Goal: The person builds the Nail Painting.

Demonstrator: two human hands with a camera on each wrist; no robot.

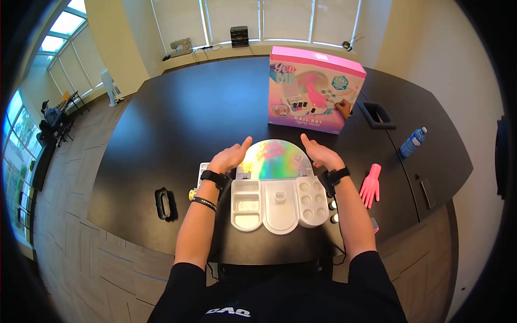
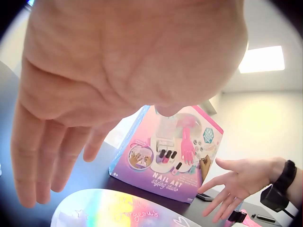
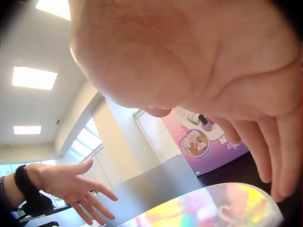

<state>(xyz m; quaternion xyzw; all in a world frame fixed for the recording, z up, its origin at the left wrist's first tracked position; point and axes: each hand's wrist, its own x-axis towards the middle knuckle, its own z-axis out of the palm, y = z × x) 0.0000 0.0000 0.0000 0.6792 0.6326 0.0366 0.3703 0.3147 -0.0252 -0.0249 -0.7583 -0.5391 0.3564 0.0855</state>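
A white studio tray (image 1: pixel 280 207) with compartments and round wells stands near the table's front edge, its rounded holographic panel (image 1: pixel 274 159) at the back. On the panel's left side is my left hand (image 1: pixel 229 159), fingers straight and thumb raised; on its right side my right hand (image 1: pixel 323 156) is held the same way. The palms face each other across the panel (image 2: pixel 118 210). Both hands look empty, and whether either touches the panel's edge I cannot tell. In the left wrist view the right hand (image 2: pixel 246 182) has spread fingers, as does the left hand (image 3: pixel 78 187) in the right wrist view.
A pink nail art box (image 1: pixel 315 91) stands behind the panel. To the right lie a pink model hand (image 1: pixel 370 185), small bottles (image 1: pixel 334 218) and a water bottle (image 1: pixel 413 142). A black holder (image 1: pixel 163 204) is at the left, and a white part (image 1: pixel 202 172) sits beside my left wrist.
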